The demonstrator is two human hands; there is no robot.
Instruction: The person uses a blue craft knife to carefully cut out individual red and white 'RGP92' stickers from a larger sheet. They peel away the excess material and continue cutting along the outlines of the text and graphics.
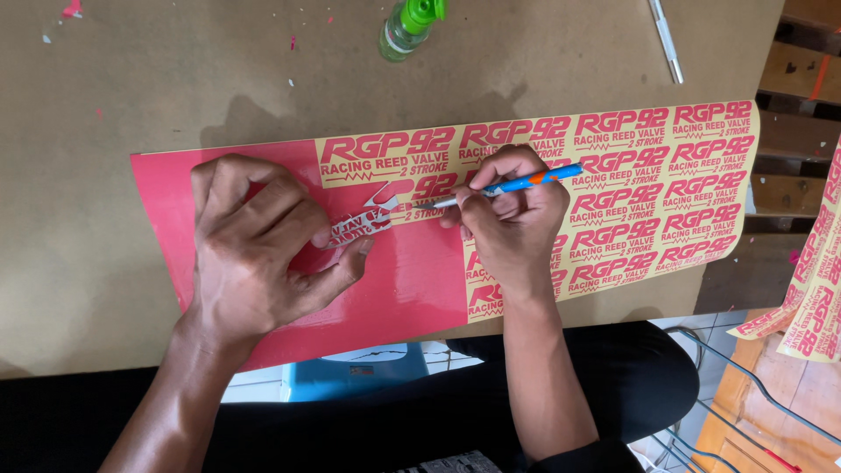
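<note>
A long sticker sheet (666, 188) lies across the brown board, red on its left part and yellow with rows of red lettering on the right. My left hand (254, 245) rests on the red part and pinches a peeled strip of red waste vinyl (361, 224) between thumb and fingers. My right hand (512, 219) holds a blue and orange craft knife (526, 183) like a pen. Its tip points left and meets the sheet right by the lifted strip.
A small clear bottle with a green cap (407, 26) stands at the far edge of the brown board (114, 79). A thin white tool (666, 39) lies at the far right. More yellow sticker sheets (810, 289) hang at the right. My dark-trousered legs are below the board.
</note>
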